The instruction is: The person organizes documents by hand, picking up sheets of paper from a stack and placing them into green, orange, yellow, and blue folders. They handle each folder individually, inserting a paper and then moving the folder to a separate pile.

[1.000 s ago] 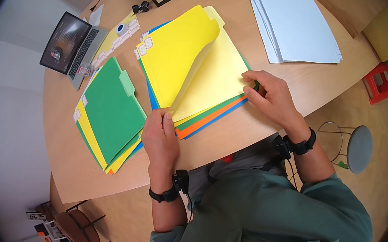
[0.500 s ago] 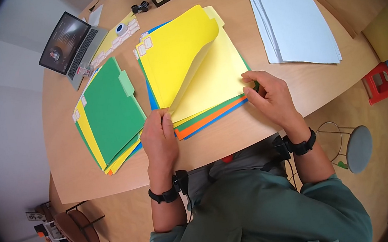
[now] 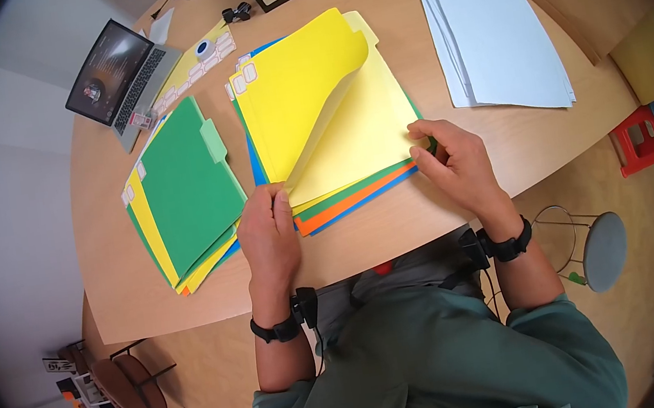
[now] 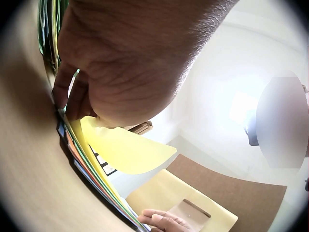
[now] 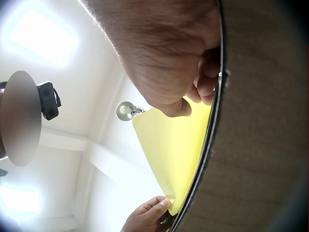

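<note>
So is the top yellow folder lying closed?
No, the yellow folder is open, its cover curled up while the left hand pinches its near corner.

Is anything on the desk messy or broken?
I see nothing spilled or broken. The green-topped folder pile looks messy, because its edges don't line up. The pale papers have uneven edges too. The yellow cover curves up, but the left hand is pinching its corner.

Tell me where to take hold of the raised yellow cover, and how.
Probably best by its curled free edge, coming from the right: there the yellow cover bows up off the paler surface beneath, leaving a gap. The left hand pinches its near end.
</note>
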`<control>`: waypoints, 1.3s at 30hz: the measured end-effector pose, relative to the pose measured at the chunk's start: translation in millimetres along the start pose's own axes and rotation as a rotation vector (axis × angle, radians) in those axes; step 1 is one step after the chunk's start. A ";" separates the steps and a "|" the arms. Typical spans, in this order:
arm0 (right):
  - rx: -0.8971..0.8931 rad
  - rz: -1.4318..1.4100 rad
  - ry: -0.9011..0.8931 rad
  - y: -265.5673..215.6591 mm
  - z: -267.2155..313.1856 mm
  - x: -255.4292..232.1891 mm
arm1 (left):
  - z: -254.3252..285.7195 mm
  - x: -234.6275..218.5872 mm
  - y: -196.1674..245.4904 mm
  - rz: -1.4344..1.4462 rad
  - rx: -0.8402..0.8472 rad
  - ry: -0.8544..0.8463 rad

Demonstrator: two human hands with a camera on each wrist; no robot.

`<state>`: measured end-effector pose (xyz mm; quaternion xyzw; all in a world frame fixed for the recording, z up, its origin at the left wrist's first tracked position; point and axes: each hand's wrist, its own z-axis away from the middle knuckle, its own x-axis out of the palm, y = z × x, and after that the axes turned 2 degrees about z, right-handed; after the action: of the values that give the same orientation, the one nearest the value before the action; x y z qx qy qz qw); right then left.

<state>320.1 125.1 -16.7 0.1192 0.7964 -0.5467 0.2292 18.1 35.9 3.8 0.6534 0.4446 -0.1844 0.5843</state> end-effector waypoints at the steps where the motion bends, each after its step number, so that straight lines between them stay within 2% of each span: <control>1: 0.000 0.001 -0.001 0.0 -0.1 0.0 | 0.0 -0.2 0.2 0.000 0.000 0.000; 25: 0.032 0.027 -0.028 -4.0 -0.8 -3.5 | -0.1 1.6 -2.6 0.033 0.026 0.019; 39: 0.033 0.032 -0.025 -3.2 -1.1 -1.9 | -1.0 1.6 -4.5 0.082 -0.016 0.009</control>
<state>320.0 125.1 -12.8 0.1291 0.7823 -0.5575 0.2460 15.0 37.1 0.1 0.6673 0.4215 -0.1535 0.5946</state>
